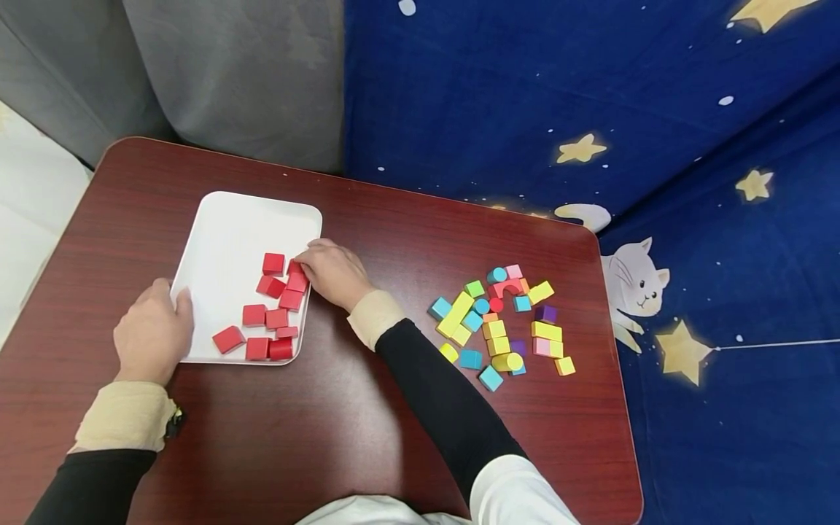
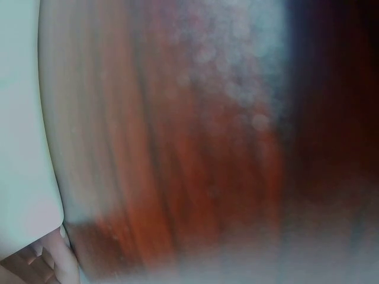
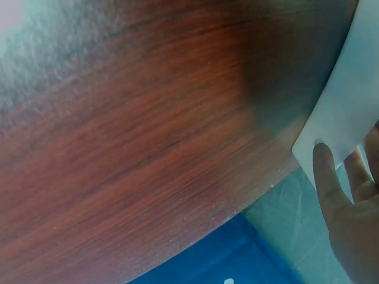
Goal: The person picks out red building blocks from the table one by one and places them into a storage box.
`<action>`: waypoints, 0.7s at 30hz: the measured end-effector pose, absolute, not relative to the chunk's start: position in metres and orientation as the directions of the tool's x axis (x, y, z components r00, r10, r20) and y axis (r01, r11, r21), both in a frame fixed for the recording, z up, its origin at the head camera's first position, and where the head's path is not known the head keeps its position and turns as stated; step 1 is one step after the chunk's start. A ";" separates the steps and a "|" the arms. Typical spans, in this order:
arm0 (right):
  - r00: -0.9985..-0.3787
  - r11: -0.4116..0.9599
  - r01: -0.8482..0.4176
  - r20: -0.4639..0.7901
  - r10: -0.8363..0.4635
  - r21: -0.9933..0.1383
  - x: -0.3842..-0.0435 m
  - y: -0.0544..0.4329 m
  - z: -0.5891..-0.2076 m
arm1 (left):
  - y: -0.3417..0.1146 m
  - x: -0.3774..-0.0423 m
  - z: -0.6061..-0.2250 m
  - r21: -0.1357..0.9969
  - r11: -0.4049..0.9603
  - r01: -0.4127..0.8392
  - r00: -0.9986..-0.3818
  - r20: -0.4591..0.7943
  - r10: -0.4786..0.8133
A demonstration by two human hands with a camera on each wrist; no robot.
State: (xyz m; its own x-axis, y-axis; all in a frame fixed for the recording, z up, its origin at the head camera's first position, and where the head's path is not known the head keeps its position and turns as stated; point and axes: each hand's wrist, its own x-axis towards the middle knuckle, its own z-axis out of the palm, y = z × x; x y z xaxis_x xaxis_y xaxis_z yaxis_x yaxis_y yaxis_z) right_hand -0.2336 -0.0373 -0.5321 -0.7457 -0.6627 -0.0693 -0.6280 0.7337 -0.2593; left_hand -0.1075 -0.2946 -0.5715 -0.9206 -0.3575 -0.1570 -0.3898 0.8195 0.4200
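A white tray (image 1: 243, 233) lies at the left of the table, with several red blocks (image 1: 254, 315) in its right half, mostly cubes. My left hand (image 1: 154, 332) grips the tray's left edge, its thumb over the rim; in the left wrist view its fingers (image 2: 62, 257) show beside the tray's corner. At the opposite edge, my right hand (image 1: 335, 273) holds the right rim, its fingertips reaching inside beside the upper red blocks. A digit presses against the white tray (image 3: 349, 100) in the right wrist view, while the other fingers are partly hidden.
On the right of the brown table (image 1: 367, 211) lies a loose group of coloured blocks, among them a long yellow block (image 1: 455, 314), a red arch (image 1: 504, 289) and a purple block (image 1: 546, 313). Grey and blue star-patterned curtains (image 1: 472, 95) hang behind the table's far edge.
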 end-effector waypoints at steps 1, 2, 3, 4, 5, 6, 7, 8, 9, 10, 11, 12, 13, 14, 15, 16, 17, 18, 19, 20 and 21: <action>-0.745 0.730 -0.629 -0.061 -0.664 -0.269 -0.232 -0.036 -0.532 | -0.294 -0.107 -0.571 0.420 0.820 -0.389 -0.921 -0.158 -0.356; -0.744 0.727 -0.631 -0.055 -0.666 -0.272 -0.231 -0.035 -0.531 | -0.294 -0.107 -0.572 0.420 0.820 -0.388 -0.922 -0.156 -0.356; -0.742 0.723 -0.634 -0.047 -0.669 -0.274 -0.229 -0.033 -0.531 | -0.294 -0.107 -0.572 0.420 0.821 -0.388 -0.922 -0.156 -0.355; -0.740 0.719 -0.638 -0.039 -0.672 -0.275 -0.228 -0.032 -0.531 | -0.294 -0.107 -0.572 0.420 0.821 -0.388 -0.922 -0.157 -0.355; -0.737 0.714 -0.643 -0.030 -0.675 -0.279 -0.227 -0.031 -0.530 | -0.294 -0.107 -0.572 0.419 0.821 -0.387 -0.922 -0.157 -0.355; -0.734 0.708 -0.646 -0.023 -0.679 -0.284 -0.225 -0.029 -0.530 | -0.294 -0.107 -0.572 0.418 0.822 -0.387 -0.922 -0.158 -0.354; -0.733 0.704 -0.648 -0.016 -0.680 -0.290 -0.224 -0.027 -0.530 | -0.294 -0.107 -0.572 0.419 0.822 -0.387 -0.922 -0.159 -0.353; -0.732 0.699 -0.648 -0.007 -0.681 -0.303 -0.223 -0.025 -0.529 | -0.294 -0.107 -0.573 0.420 0.821 -0.386 -0.922 -0.156 -0.353; -0.731 0.693 -0.647 0.002 -0.682 -0.317 -0.221 -0.023 -0.528 | -0.294 -0.108 -0.574 0.421 0.822 -0.384 -0.923 -0.154 -0.352; -0.731 0.688 -0.645 0.009 -0.682 -0.333 -0.219 -0.020 -0.527 | -0.295 -0.108 -0.574 0.422 0.822 -0.382 -0.924 -0.153 -0.351; -0.732 0.683 -0.643 0.015 -0.681 -0.348 -0.218 -0.017 -0.526 | -0.295 -0.108 -0.575 0.422 0.823 -0.380 -0.925 -0.150 -0.350; -0.734 0.679 -0.638 0.020 -0.679 -0.363 -0.216 -0.014 -0.525 | -0.296 -0.108 -0.575 0.423 0.823 -0.378 -0.925 -0.150 -0.348; -0.736 0.676 -0.633 0.023 -0.677 -0.377 -0.214 -0.011 -0.523 | -0.296 -0.108 -0.576 0.424 0.824 -0.376 -0.926 -0.148 -0.347; -0.737 0.676 -0.630 0.021 -0.675 -0.382 -0.212 -0.008 -0.522 | -0.296 -0.108 -0.576 0.425 0.824 -0.374 -0.927 -0.146 -0.346; -0.738 0.677 -0.628 0.017 -0.675 -0.385 -0.211 -0.004 -0.521 | -0.297 -0.108 -0.577 0.424 0.825 -0.374 -0.927 -0.145 -0.345; -0.739 0.678 -0.625 0.013 -0.674 -0.386 -0.209 0.000 -0.521 | -0.297 -0.108 -0.577 0.424 0.825 -0.374 -0.927 -0.145 -0.346; -0.739 0.679 -0.624 0.009 -0.674 -0.386 -0.208 0.004 -0.520 | -0.297 -0.108 -0.577 0.425 0.824 -0.374 -0.927 -0.146 -0.346; -0.739 0.679 -0.622 0.006 -0.673 -0.389 -0.206 0.009 -0.520 | -0.296 -0.108 -0.576 0.427 0.823 -0.375 -0.927 -0.148 -0.345; -0.739 0.678 -0.621 0.004 -0.674 -0.392 -0.205 0.013 -0.519 | -0.296 -0.108 -0.575 0.427 0.822 -0.376 -0.926 -0.149 -0.346; -0.737 0.675 -0.623 0.008 -0.676 -0.394 -0.203 0.018 -0.519 | -0.296 -0.108 -0.574 0.428 0.821 -0.377 -0.926 -0.153 -0.346; -0.737 0.670 -0.622 0.014 -0.676 -0.405 -0.201 0.024 -0.519 | -0.296 -0.107 -0.573 0.427 0.821 -0.378 -0.926 -0.156 -0.345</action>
